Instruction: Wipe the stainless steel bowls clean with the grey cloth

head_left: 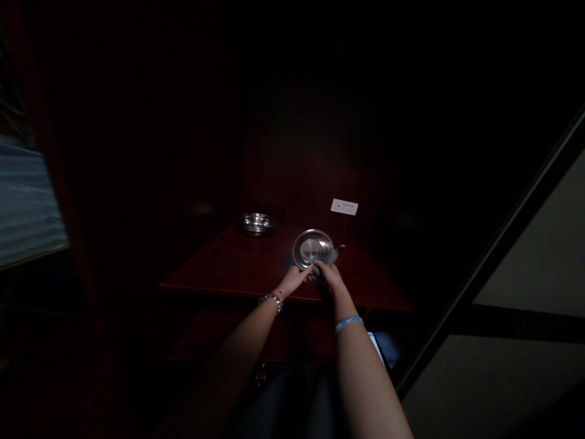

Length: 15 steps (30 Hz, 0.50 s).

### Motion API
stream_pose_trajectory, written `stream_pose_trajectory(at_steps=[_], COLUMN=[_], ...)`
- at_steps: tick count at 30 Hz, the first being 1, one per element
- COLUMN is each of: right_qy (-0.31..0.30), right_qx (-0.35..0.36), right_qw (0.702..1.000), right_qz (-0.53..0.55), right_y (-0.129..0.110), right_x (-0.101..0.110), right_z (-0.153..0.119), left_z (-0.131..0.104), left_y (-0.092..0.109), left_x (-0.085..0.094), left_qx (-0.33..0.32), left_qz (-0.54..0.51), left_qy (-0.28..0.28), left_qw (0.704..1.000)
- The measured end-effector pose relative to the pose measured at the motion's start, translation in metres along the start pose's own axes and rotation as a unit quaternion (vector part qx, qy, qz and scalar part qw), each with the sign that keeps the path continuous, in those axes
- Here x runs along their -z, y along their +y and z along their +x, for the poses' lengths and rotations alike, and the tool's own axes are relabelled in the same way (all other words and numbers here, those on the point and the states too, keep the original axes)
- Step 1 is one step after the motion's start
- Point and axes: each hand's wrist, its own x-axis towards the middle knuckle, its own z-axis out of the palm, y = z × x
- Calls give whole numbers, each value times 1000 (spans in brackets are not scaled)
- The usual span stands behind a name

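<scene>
A round shiny metal plate [312, 247] is held up, tilted toward me, above the dark red shelf [219, 268]. My left hand [295, 279] grips its lower left rim, the thumb over the edge. At the lower right rim, my right hand [328, 273] is closed on a grey cloth [329, 257] that lies against the plate. One corner of the cloth sticks out to the right. Farther back on the left of the shelf sits a stack of metal plates [257, 223].
A white socket panel [344, 207] is on the back wall. Below the shelf is a lower red shelf [210, 335]. A lit screen [377, 347] shows beside my right forearm. A dark frame edge [457, 305] slants along the right.
</scene>
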Motion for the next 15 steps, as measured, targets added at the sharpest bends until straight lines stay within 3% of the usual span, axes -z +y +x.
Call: stream_pose_trajectory(at_steps=[6, 15], right_qy=[16, -20], right_qx=[4, 26], right_qw=[1000, 999], right_qz=[7, -22], right_y=[3, 7], right_x=[2, 7], right_z=[3, 13], left_z=[0, 4], left_y=[0, -5], left_x=[0, 0], left_qx=[-2, 4], left_qz=[-5, -25], left_qy=[-4, -13], left_qw=[1000, 1000])
